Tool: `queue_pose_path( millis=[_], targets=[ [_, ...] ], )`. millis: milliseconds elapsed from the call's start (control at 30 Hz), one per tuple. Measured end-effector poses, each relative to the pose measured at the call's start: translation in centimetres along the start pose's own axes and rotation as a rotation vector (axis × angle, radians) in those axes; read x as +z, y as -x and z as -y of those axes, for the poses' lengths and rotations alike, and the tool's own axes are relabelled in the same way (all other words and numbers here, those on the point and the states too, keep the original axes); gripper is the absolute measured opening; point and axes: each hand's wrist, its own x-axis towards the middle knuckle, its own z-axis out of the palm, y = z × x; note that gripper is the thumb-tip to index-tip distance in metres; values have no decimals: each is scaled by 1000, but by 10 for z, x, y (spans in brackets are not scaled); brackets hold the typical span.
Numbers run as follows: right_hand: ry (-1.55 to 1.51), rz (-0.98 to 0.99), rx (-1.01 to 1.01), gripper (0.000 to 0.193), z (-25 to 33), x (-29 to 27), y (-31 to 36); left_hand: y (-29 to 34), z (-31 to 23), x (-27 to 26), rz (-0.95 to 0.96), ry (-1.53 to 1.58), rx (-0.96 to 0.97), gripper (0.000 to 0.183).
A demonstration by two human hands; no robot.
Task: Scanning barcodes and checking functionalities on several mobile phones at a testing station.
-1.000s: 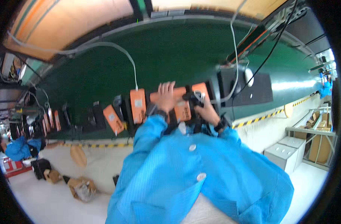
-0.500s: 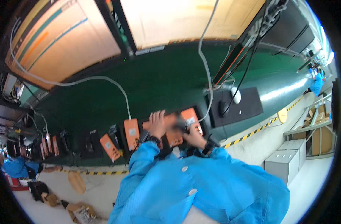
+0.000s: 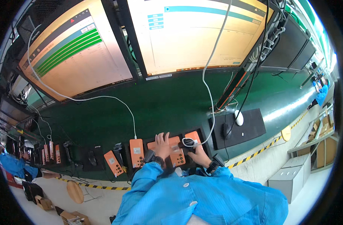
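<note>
Several orange phones with dark camera lenses lie on black mats along the near bench edge. My left hand is spread with its fingers stretched out, resting over one orange phone and partly hiding it. In my right hand is a dark handheld tool, which looks like a barcode scanner. Its head points left, over the upright orange phone between my hands. Behind my right hand lies another phone, with a white cable curling over it.
Left of my hands lie a cabled orange phone, a tilted one and a black scanner. Two lit monitors stand behind. On the right, a black mat holds a white mouse and a black one. Co-workers in blue are at both sides.
The view has tilted upward, showing more of the monitors and their screens. The tool in my right hand, blurred before, is now sharper. My left hand stays over the phone.
</note>
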Motion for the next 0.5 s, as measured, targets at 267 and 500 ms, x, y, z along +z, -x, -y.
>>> queue_pose_path(
  millis=[267,500],
  targets=[
    [177,-491,63,31,-52,-56,-49,76,-3,45,151,848,-469,60],
    [168,-591,144,35,-103,-46,-86,54,-16,36,260,931,-798,75]
  ],
)
